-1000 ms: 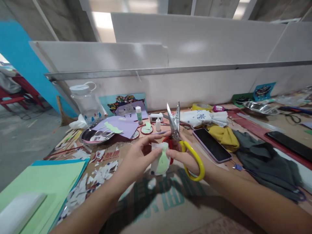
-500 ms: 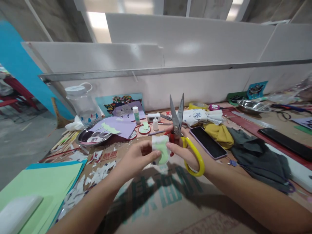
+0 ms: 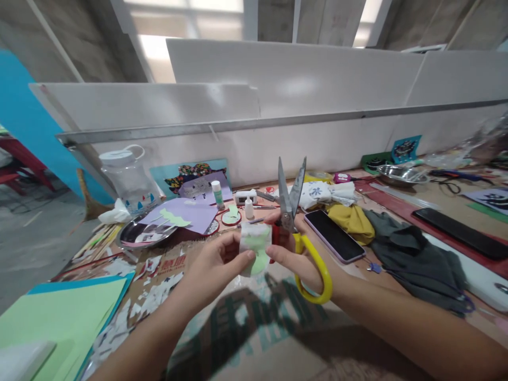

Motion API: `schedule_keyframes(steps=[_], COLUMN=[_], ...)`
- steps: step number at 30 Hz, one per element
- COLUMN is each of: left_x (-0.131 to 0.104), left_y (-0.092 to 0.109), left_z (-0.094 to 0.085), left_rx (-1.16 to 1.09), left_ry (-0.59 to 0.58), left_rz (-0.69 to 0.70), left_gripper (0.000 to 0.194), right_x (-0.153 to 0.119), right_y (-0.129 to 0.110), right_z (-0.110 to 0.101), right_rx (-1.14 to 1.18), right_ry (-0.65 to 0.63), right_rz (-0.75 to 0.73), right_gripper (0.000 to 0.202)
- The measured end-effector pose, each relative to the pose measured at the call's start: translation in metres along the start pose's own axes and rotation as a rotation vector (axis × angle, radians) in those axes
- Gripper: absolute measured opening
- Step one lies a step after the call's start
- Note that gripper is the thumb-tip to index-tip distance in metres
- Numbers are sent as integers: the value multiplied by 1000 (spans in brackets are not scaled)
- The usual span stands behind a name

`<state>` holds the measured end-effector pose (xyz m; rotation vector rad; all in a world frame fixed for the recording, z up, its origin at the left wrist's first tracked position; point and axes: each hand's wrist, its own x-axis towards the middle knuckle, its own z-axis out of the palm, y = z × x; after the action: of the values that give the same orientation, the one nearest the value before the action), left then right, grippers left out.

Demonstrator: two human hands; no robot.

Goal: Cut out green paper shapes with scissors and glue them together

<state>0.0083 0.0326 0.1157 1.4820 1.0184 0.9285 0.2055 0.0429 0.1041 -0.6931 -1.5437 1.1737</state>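
Between my hands is a small pale green and white paper piece [image 3: 257,247]. My left hand [image 3: 222,260] pinches its left side, thumb in front. At its right edge, my right hand [image 3: 297,256] touches it with the thumb and also holds the scissors [image 3: 288,211]. The scissors' blades point up and stand apart, and the yellow handle loop hangs around the base of my right thumb. Part of the red handle is hidden behind the fingers. Below the hands lies printed brown cardboard [image 3: 254,328].
White paper scraps [image 3: 159,291] and green sheets [image 3: 67,317] lie at left. Behind are a metal dish [image 3: 138,241], plastic bottle [image 3: 129,180], glue stick [image 3: 217,194] and small white bottle [image 3: 248,208]. A phone [image 3: 335,235] and dark cloth [image 3: 416,259] lie at right.
The view has shifted slightly, so the table things sit a little further left. The paper piece is turned slightly, with its upper white part folded or curled differently. Both hands keep their hold.
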Motion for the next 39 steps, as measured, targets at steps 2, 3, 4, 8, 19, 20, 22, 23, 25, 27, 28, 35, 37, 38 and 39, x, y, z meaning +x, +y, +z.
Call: schedule_keyframes(steps=[2,3,4,8,19,20,22,23,25,27,28,35,37,38,39], left_x=[-1,-2,-3,-4,-1,-1,-1,-1,-1,-2,-2,-2,-1,-1,-1], left_y=[-1,-1,0,4,3,3,3,3,3,3,3,4,4,4,4], left_z=[1,1,0,-1,-4,-4,-2,-2,-1,-3,-4,-8,-5,-3,-1], left_rx=[65,108,148,174,-16,-25,-34,-31,3,71,108,200,144,114,90], left_ry=[-21,-22,-14,49,201,204,187,174,148,129,132,193,175,150,120], left_rz=[11,20,27,25,56,50,27,17,5,7,8,43,60,53,34], left_gripper=[28,27,27,27,30,31,33,33,29,27,31,42,41,40,38], right_x=[-1,-2,-2,-4,-1,-1,0,1,3,4,4,1,0,0,-1], right_y=[-2,-3,-3,-6,-5,-5,-3,-3,-2,-2,-2,-6,-6,-5,-5], right_z=[0,-1,-1,-1,-2,-2,-3,-3,-4,-4,-4,-1,1,2,3], right_rx=[-27,-38,-51,-123,41,45,21,9,-7,-32,-44,-48,-35,-25,-15], right_ry=[32,34,29,17,-95,-91,-69,-53,-23,-9,-2,36,44,46,52], right_rz=[3,3,-1,-43,133,125,99,88,78,87,90,64,52,45,30], right_gripper=[36,35,34,31,33,33,34,36,39,41,41,32,31,31,31])
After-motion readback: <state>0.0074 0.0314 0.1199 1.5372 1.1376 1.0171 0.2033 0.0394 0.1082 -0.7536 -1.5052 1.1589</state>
